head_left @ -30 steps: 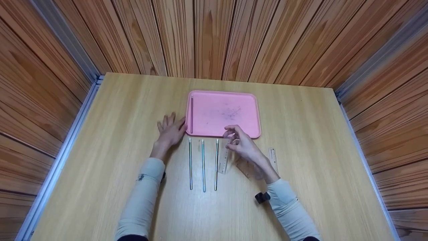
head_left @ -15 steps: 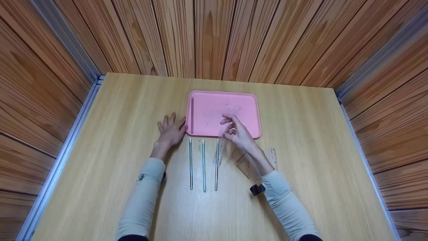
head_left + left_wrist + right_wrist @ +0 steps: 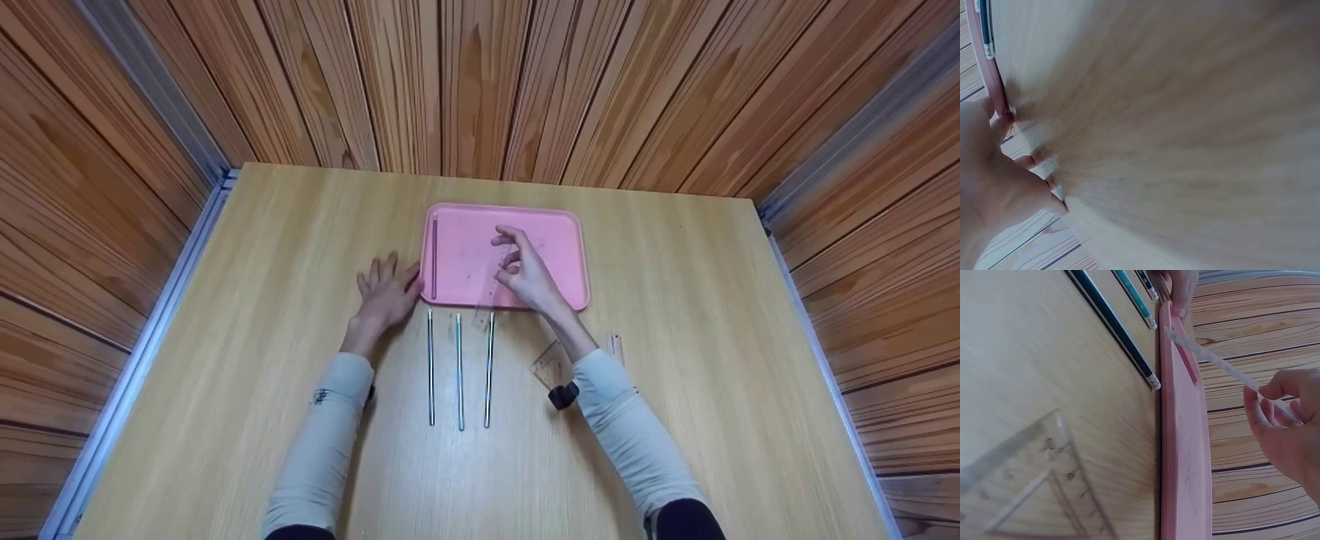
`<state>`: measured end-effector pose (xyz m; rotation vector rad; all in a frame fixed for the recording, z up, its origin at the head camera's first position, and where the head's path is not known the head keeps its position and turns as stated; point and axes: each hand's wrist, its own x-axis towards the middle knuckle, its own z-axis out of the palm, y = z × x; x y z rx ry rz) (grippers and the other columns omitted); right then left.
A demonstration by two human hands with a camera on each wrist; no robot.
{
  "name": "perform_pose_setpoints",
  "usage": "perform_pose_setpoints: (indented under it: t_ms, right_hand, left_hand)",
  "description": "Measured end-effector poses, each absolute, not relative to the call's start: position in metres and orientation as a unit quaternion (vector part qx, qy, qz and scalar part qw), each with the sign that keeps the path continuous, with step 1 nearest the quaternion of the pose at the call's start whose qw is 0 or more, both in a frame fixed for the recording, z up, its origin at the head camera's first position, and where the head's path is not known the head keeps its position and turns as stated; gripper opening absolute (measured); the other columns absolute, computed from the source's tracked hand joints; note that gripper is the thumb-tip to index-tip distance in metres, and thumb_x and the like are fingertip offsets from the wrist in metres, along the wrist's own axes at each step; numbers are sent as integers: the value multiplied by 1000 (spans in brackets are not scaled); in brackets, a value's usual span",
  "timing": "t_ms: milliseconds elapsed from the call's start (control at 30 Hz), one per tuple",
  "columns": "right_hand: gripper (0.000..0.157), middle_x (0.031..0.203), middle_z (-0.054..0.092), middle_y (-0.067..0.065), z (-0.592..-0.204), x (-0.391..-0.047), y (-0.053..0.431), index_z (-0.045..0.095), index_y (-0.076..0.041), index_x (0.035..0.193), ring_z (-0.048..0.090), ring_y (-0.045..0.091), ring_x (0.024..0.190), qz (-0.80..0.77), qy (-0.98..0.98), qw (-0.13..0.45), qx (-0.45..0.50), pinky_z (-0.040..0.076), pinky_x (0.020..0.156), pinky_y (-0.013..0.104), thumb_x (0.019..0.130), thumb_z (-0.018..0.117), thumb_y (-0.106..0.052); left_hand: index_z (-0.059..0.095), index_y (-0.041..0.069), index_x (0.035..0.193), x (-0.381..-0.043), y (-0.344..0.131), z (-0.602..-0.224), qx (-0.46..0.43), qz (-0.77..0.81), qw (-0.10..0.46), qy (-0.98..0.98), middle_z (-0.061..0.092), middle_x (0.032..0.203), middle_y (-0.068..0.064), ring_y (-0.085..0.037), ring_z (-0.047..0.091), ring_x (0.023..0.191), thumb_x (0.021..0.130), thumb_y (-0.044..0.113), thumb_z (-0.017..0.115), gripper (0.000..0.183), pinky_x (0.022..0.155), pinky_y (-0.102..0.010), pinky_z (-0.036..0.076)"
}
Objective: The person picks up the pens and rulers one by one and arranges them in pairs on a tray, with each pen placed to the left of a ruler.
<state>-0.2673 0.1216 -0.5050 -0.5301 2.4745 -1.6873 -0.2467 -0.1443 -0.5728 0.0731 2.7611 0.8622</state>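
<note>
My right hand (image 3: 531, 277) pinches a clear ruler (image 3: 1221, 364) between thumb and fingers, above the pink tray (image 3: 559, 262). The ruler hangs at a slant, its far end over the tray's near rim in the head view. Inside the tray, a dark red pencil (image 3: 435, 259) lies along the left side. My left hand (image 3: 385, 300) rests on the table with fingers spread, its thumb side against the tray's left edge. Three pencils lie side by side in front of the tray: a dark one (image 3: 430, 367), a teal one (image 3: 460, 371) and another dark one (image 3: 489, 371).
A clear set square (image 3: 1064, 472) lies on the table, partly under my right forearm in the head view. Beside it, a second clear ruler-like strip (image 3: 615, 345) is half hidden by the sleeve. Wood-patterned walls (image 3: 480, 90) enclose the table's back and sides.
My right hand has lifted the ruler from beside the pencils and carried it forward and slightly left over the tray. My left hand has stayed in place.
</note>
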Motion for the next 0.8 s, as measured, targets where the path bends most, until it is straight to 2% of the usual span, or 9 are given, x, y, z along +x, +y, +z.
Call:
perform_pose_setpoints:
  t_ms: [133, 300, 633, 800]
  right_hand:
    - [72, 133, 54, 13, -513, -281, 118, 40, -9, 148, 54, 24, 92, -561, 810, 36, -167, 49, 81, 30, 82, 59, 15]
    - [73, 135, 53, 12, -516, -291, 109, 39, -9, 151, 53, 19, 91, -556, 815, 21, -162, 49, 82, 26, 84, 58, 14]
    - [71, 139, 50, 18, -526, -305, 91, 35, -5, 153, 56, 37, 98, -518, 837, 1, -174, 48, 81, 26, 88, 47, 18]
    - [71, 141, 51, 19, -534, -310, 81, 35, -7, 154, 58, 35, 98, -505, 843, 3, -186, 51, 85, 30, 88, 48, 16]
  left_hand:
    - [29, 31, 157, -248, -144, -573, 24, 293, 125, 947, 0, 168, -14, -43, -14, 152, 104, 55, 31, 58, 116, -66, -17]
    - [29, 33, 157, -249, -145, -574, 22, 294, 124, 948, 0, 168, -14, -43, -14, 152, 104, 54, 30, 57, 116, -65, -18]
    - [29, 33, 157, -248, -144, -574, 22, 296, 126, 947, 0, 168, -14, -44, -13, 152, 104, 55, 30, 57, 116, -65, -18]
    - [28, 34, 157, -247, -144, -573, 19, 294, 124, 948, 0, 168, -13, -43, -13, 152, 104, 55, 30, 56, 116, -65, -17]
